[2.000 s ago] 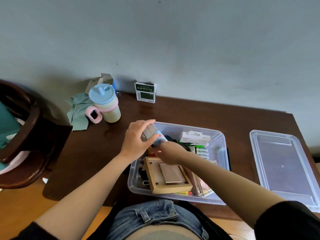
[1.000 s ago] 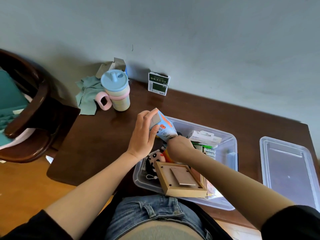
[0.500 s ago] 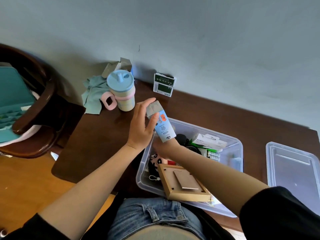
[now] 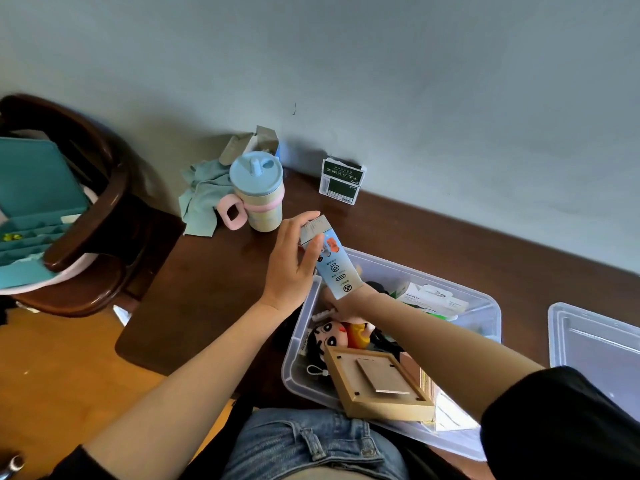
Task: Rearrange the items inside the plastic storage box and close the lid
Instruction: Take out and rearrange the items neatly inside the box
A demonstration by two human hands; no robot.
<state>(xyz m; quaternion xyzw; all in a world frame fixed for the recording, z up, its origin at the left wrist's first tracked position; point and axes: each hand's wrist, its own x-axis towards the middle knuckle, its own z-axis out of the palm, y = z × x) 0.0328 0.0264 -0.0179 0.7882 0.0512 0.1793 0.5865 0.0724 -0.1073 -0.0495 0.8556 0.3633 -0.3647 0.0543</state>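
Left hand: grips a small light-blue carton, thumb on its printed face and fingers curled over its grey top end; the carton is tilted and held above the far-left corner of the clear plastic storage box.

Right hand: reaches into the box just below the carton's lower end; the carton and the forearm hide most of it (whether its fingers are curled or straight cannot be told).

Box contents, relative to the held carton: directly beneath the right hand, a cartoon plush doll with black hair and a yellow and red body; nearer the person, a wooden picture frame lying back-side up and tilted against the box's near wall; to the right, beyond the forearm, a white packet with green items under it.

Lid: off, lying flat on the dark wooden table, well to the right of the box.

Beyond the grip, toward the wall: a pastel cup with blue lid and pink handle, a teal cloth beside it, and a green and white pack standing upright.

Far left: a dark wooden chair holding a teal tray
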